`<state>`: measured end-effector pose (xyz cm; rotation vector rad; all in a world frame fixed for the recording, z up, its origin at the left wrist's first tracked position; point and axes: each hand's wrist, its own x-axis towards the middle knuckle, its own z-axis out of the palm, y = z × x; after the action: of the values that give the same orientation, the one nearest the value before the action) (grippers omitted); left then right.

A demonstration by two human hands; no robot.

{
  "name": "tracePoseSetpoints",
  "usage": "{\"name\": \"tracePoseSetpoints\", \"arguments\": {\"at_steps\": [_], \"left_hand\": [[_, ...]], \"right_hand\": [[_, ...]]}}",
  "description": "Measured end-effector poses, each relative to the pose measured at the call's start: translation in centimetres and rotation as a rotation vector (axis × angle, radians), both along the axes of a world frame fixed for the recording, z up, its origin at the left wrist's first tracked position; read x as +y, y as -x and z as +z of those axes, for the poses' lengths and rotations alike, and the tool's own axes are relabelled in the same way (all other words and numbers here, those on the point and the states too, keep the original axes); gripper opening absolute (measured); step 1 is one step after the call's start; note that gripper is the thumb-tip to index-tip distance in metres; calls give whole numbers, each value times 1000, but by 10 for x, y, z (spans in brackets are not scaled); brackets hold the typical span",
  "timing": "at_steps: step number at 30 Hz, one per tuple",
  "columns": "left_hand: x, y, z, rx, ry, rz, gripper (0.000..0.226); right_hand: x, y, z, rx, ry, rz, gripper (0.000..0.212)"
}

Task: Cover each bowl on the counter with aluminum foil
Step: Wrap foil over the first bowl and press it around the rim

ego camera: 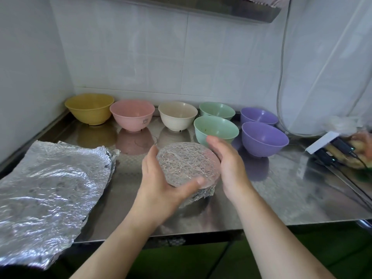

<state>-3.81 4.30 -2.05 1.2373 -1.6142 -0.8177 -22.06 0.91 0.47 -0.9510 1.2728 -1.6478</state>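
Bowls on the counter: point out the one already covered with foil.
The foil-covered bowl between both hands, nearest the counter's front edge; the seven coloured bowls behind stand uncovered.

yellow bowl (89,108), pink bowl (131,114), cream bowl (177,115), silver crinkled foil (48,188)
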Motion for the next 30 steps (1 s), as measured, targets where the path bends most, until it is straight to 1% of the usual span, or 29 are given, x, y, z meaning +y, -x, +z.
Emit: {"name": "tracePoseSetpoints", "arguments": {"at_steps": [1,2,3,10,11,13,16,18,19,20,26,28,30], "left_hand": [[2,2,0,-49,3,-14,155],[2,4,-1,-84,13,-17,163],[2,5,-2,-107,18,-15,166],[-6,-4,-12,-194,94,-34,164],[-8,-6,-13,-205,109,-37,164],[-11,-8,-15,-219,140,-47,163],[-14,-11,-18,-237,173,-60,162],[-15,-14,-20,-248,193,-66,161],[-15,-14,-21,-253,201,-69,161],[-15,-15,-21,-258,206,-70,160],[-22,-21,-23,-293,173,-96,161],[-26,-26,-24,-307,160,-107,162],[-27,-30,-23,-309,149,-114,164]], "right_hand": [[-1,-2,-1,-25,-2,32,22],[-1,-4,-2,-27,-6,43,22],[-1,-5,-5,-26,-2,36,22],[-3,-13,-18,-105,46,-70,21],[-3,-14,-21,-144,47,-96,20],[-2,-18,-23,-283,42,-122,21],[1,-22,-23,-457,50,-94,20],[4,-24,-25,-550,74,-107,53],[5,-24,-26,-577,81,-113,58],[6,-24,-27,-603,77,-116,54],[8,-24,-31,-658,31,-145,49],[8,-24,-30,-633,15,-156,47],[9,-18,-28,-561,-4,-157,43]]}}
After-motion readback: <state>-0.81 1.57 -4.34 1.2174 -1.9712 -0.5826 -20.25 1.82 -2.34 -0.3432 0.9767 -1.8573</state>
